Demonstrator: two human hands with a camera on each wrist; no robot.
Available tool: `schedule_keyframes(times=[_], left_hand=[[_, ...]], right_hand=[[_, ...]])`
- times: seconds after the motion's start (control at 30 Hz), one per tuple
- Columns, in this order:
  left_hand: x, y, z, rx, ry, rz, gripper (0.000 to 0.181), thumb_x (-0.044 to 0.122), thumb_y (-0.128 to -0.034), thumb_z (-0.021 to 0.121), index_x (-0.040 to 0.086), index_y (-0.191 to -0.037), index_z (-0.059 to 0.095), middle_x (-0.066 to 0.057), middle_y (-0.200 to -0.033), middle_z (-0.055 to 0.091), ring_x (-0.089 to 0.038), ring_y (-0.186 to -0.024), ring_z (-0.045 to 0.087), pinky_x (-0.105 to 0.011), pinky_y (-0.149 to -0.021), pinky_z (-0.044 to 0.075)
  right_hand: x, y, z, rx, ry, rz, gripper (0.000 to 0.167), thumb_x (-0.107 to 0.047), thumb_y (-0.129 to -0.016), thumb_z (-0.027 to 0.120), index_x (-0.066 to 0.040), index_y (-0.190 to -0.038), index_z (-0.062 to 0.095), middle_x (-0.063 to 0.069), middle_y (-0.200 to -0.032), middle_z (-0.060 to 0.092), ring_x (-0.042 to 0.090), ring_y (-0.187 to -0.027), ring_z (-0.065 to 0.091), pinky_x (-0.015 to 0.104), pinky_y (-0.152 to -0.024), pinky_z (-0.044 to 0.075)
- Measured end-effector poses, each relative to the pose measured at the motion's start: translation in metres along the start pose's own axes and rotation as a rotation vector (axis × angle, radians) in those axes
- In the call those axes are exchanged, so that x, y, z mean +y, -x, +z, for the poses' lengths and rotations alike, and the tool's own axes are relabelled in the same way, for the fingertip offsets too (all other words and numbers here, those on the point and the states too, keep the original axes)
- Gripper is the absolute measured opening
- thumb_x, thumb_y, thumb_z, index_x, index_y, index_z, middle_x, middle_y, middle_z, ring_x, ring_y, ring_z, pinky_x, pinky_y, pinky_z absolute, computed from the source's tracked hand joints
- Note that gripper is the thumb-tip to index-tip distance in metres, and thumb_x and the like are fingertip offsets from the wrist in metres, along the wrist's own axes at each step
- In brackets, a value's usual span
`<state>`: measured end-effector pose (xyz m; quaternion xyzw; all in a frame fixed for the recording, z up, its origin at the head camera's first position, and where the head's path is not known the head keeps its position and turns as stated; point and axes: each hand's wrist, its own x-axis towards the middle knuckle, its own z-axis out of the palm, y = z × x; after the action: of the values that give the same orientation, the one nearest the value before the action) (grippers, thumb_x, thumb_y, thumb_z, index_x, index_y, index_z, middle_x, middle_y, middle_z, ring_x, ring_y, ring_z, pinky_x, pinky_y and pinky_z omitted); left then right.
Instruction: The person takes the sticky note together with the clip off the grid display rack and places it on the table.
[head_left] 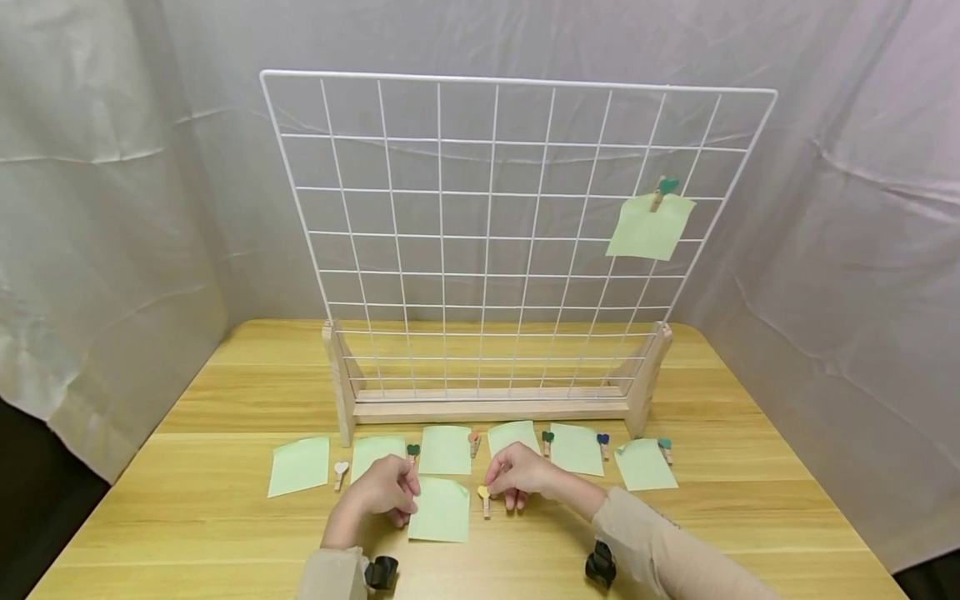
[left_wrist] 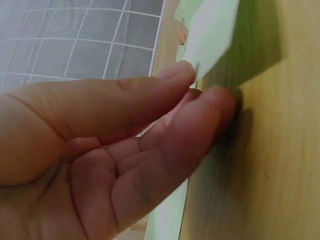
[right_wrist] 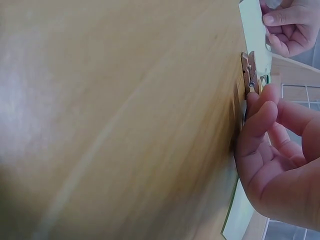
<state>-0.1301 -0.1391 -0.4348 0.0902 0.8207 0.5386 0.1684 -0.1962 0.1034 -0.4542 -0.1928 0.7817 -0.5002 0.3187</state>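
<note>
In the head view my left hand (head_left: 384,486) is at the left edge of the front pale green paper note (head_left: 439,512). The left wrist view shows thumb and forefinger pinching a corner of this note (left_wrist: 215,42), which is tilted up off the wood. My right hand (head_left: 519,472) pinches a small wooden clothespin (head_left: 486,505) with a yellow heart, just right of the note. In the right wrist view the free legs of the clothespin (right_wrist: 248,70) point away from my fingertips; its heart is mostly hidden there.
Behind the hands a white wire grid (head_left: 487,192) stands in a wooden base (head_left: 487,411). One note (head_left: 651,229) hangs at its upper right from a green-heart clothespin (head_left: 657,200). Several notes, such as the leftmost note (head_left: 299,467), lie in a row with heart clothespins between them.
</note>
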Motion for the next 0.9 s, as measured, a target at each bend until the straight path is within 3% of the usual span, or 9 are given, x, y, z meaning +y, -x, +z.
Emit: schedule_keyframes(times=[0.47, 0.63, 0.9], left_hand=[[0.004, 0.000, 0.000, 0.067, -0.128, -0.061, 0.011, -0.005, -0.0765, 0.062, -0.001, -0.076, 0.052, -0.009, -0.061, 0.054, -0.015, -0.044, 0.053, -0.030, -0.043, 0.048], [0.006, -0.004, 0.001, 0.072, -0.144, -0.039, 0.010, 0.000, -0.0801, 0.062, 0.000, -0.077, 0.053, -0.008, -0.060, 0.054, -0.014, -0.044, 0.052, -0.029, -0.043, 0.047], [0.015, -0.016, 0.002, 0.184, -0.195, 0.023, 0.008, 0.003, -0.0821, 0.060, -0.002, -0.084, 0.055, -0.007, -0.064, 0.053, -0.015, -0.044, 0.050, -0.028, -0.043, 0.044]], right_hand=[[-0.007, 0.007, -0.003, 0.019, 0.035, 0.006, 0.004, 0.000, -0.079, 0.062, 0.004, -0.080, 0.060, 0.008, -0.061, 0.060, 0.010, -0.039, 0.050, 0.020, -0.036, 0.042], [-0.010, 0.009, -0.009, 0.028, 0.031, 0.004, 0.006, -0.002, -0.081, 0.061, 0.004, -0.081, 0.060, 0.011, -0.065, 0.061, 0.010, -0.040, 0.050, 0.019, -0.038, 0.042], [-0.017, 0.008, -0.027, 0.030, -0.021, -0.052, 0.017, -0.008, -0.086, 0.057, 0.009, -0.091, 0.058, 0.014, -0.074, 0.061, 0.010, -0.044, 0.053, 0.019, -0.040, 0.043]])
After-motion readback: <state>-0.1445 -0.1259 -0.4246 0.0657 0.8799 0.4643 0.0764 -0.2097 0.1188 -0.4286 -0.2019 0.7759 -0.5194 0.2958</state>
